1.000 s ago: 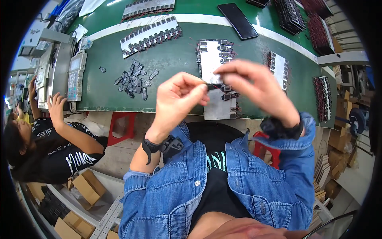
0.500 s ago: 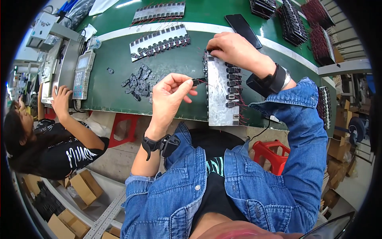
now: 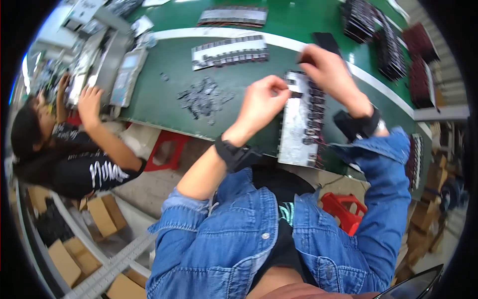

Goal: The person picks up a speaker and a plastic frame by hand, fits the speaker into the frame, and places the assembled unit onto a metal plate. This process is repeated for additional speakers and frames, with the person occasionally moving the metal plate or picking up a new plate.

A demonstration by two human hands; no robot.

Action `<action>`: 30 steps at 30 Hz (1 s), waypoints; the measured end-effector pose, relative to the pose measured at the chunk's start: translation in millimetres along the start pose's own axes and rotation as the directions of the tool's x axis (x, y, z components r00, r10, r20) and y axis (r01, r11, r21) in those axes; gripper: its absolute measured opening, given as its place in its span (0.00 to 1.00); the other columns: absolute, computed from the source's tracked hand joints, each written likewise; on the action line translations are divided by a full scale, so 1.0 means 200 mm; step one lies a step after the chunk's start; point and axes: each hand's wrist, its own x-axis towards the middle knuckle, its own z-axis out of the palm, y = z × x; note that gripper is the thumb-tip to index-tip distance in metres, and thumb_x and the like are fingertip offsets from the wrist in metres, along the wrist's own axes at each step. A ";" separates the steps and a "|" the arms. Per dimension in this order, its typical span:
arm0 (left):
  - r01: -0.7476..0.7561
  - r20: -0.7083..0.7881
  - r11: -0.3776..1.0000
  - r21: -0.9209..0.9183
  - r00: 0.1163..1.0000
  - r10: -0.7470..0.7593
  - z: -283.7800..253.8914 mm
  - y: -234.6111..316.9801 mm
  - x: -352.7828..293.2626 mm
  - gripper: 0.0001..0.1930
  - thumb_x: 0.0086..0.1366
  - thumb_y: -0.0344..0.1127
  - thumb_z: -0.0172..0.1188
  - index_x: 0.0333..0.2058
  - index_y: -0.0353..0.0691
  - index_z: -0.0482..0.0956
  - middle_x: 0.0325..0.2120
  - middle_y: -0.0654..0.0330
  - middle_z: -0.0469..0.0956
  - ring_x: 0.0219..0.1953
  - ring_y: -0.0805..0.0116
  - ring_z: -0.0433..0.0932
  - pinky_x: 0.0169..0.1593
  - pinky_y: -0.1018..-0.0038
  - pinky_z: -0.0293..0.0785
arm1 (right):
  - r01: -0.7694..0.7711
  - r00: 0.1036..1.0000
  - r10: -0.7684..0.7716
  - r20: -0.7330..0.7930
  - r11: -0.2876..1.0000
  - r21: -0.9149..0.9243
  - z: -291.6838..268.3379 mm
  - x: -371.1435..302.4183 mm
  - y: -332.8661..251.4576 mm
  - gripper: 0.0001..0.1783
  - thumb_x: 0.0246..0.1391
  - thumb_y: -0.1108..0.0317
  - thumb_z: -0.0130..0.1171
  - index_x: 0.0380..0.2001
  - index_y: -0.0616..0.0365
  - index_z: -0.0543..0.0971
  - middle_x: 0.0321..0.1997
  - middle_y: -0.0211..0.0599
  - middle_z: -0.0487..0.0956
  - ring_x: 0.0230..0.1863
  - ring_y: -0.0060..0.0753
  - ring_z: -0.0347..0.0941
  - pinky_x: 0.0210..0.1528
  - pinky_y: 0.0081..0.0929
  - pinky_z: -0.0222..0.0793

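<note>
A long pale metal panel [image 3: 295, 139] lies on the green bench in front of me. Small black components [image 3: 316, 107] with thin red wires line its right side. Over the panel's upper left edge is my left hand [image 3: 261, 102], thumb and forefinger pinched at a small black component [image 3: 296, 94]. Higher up, beyond the panel's far end, my right hand [image 3: 328, 74] hovers with curled fingers pressed together. Blur hides whatever may be in those fingertips. A loose pile of small dark components [image 3: 201, 97] sits to the left.
Two more loaded panels [image 3: 231, 51] [image 3: 234, 16] lie farther back. A dark phone [image 3: 326, 42] is behind my right hand. Stacks of filled panels [image 3: 391, 55] stand at the far right. At left, a co-worker [image 3: 74, 154] works beside a grey keypad device [image 3: 127, 77]. A red stool [image 3: 343, 209] is below the bench.
My left hand has moved right and up to the panel with the small component. My right hand has lifted off the panel's far end. The whole view has shifted.
</note>
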 end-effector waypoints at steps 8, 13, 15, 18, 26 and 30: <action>-0.290 -0.114 0.854 0.432 0.922 0.371 -0.07 0.06 -0.08 0.07 0.62 0.35 0.64 0.34 0.39 0.83 0.30 0.58 0.81 0.28 0.61 0.80 0.34 0.67 0.77 | -0.305 0.952 0.265 0.153 0.782 0.544 -0.32 -0.21 -0.18 0.08 0.61 0.71 0.58 0.41 0.63 0.77 0.41 0.30 0.79 0.44 0.21 0.75 0.49 0.21 0.70; -0.198 -0.004 0.397 0.896 0.891 0.453 -0.36 -0.04 -0.13 0.04 0.59 0.32 0.62 0.31 0.40 0.78 0.29 0.57 0.76 0.35 0.57 0.78 0.37 0.64 0.78 | -0.369 0.919 0.356 0.167 0.632 0.682 -0.39 -0.42 -0.32 0.08 0.61 0.73 0.57 0.43 0.64 0.77 0.42 0.33 0.80 0.43 0.21 0.75 0.50 0.22 0.71; -0.228 0.046 0.373 0.899 0.898 0.438 -0.39 -0.11 -0.12 0.03 0.59 0.31 0.61 0.30 0.39 0.77 0.28 0.57 0.76 0.35 0.56 0.77 0.37 0.63 0.78 | -0.338 0.925 0.363 0.114 0.647 0.683 -0.36 -0.47 -0.34 0.08 0.61 0.74 0.57 0.43 0.64 0.77 0.42 0.33 0.80 0.42 0.21 0.75 0.50 0.21 0.71; -0.286 0.139 0.318 0.904 0.900 0.413 -0.40 -0.16 -0.11 0.03 0.57 0.29 0.61 0.27 0.38 0.76 0.27 0.56 0.74 0.33 0.54 0.76 0.37 0.62 0.78 | -0.266 0.933 0.361 0.003 0.682 0.681 -0.28 -0.54 -0.36 0.08 0.61 0.76 0.57 0.43 0.64 0.77 0.42 0.33 0.81 0.42 0.21 0.75 0.49 0.21 0.71; -0.150 -0.006 0.980 0.128 0.988 0.152 -0.18 0.19 -0.15 0.10 0.62 0.25 0.62 0.43 0.36 0.83 0.36 0.58 0.82 0.35 0.67 0.82 0.38 0.73 0.81 | -0.237 0.891 0.444 -0.100 0.641 0.730 -0.12 -0.64 -0.39 0.09 0.60 0.79 0.58 0.43 0.64 0.78 0.44 0.33 0.80 0.42 0.18 0.75 0.48 0.17 0.71; -0.163 0.033 0.941 -0.296 0.983 0.180 0.01 0.25 -0.18 0.14 0.66 0.26 0.62 0.50 0.36 0.82 0.40 0.57 0.84 0.38 0.72 0.83 0.40 0.78 0.82 | -0.121 0.915 0.366 -0.171 0.652 0.749 -0.02 -0.62 -0.48 0.10 0.60 0.80 0.58 0.45 0.64 0.78 0.44 0.33 0.80 0.41 0.18 0.76 0.47 0.17 0.72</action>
